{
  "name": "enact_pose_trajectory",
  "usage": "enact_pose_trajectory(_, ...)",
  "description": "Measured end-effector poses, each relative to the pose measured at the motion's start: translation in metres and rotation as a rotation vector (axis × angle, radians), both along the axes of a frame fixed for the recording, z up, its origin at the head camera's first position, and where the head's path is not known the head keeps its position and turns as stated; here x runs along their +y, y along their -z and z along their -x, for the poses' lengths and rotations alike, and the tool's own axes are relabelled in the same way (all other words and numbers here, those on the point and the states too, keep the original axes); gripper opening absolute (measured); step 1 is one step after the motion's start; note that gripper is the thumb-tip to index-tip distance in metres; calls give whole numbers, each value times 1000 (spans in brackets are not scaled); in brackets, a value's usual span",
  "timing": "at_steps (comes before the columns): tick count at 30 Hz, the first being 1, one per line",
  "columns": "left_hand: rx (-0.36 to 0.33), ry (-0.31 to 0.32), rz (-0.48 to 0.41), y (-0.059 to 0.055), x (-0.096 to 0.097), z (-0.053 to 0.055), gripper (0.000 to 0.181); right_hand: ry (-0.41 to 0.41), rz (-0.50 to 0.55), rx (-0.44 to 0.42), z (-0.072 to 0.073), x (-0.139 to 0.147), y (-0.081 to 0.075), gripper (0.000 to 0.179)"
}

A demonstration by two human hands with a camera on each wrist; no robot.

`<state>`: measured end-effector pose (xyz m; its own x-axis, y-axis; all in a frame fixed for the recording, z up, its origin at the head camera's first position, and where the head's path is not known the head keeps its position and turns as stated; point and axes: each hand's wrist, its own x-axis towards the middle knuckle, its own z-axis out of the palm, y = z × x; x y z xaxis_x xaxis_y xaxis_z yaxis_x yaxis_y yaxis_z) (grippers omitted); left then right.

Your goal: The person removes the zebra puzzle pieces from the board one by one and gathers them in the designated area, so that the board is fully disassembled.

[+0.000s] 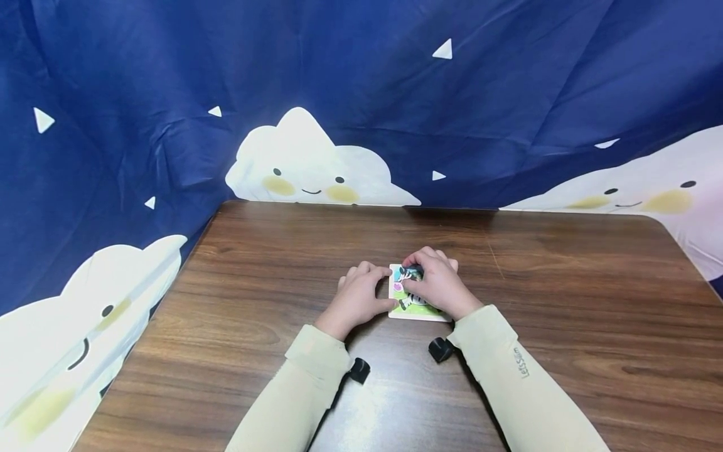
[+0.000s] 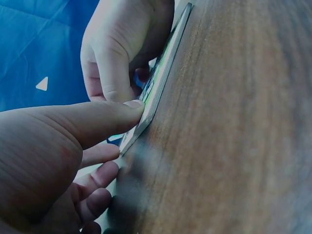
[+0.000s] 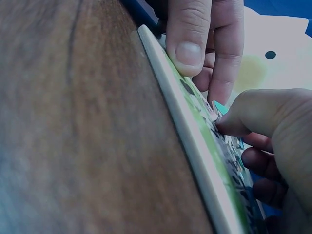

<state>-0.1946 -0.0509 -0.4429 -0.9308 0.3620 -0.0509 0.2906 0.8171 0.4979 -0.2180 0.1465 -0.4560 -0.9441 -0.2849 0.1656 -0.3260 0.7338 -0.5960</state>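
A small flat puzzle board (image 1: 420,314) with a zebra on green lies on the table. My left hand (image 1: 358,297) rests at its left side, thumb and index finger spread; in the left wrist view, its thumb (image 2: 114,119) presses the board's top near the corner. Over the board, my right hand (image 1: 440,284) pinches a small piece with its thumb and index finger. In the right wrist view, a teal-edged puzzle piece (image 3: 221,107) tilts up by the right thumb (image 3: 239,117). The right hand hides much of the picture and most of the piece.
The brown wooden table (image 1: 254,270) reaches out on every side of the board. Behind it hangs a blue cloth (image 1: 361,75) printed with white clouds and triangles. A black wrist mount (image 1: 359,370) sits under the left cuff, another black mount (image 1: 440,349) by the right.
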Motion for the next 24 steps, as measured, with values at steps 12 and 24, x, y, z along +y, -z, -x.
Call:
enact_pose_trajectory(12,-3,2,6,0,1,1,62,3,54,48,-2,3,1,24)
enact_pose_trajectory(24,12,8,8,1,0,1,65,14,106,91,-6,2,-2,19)
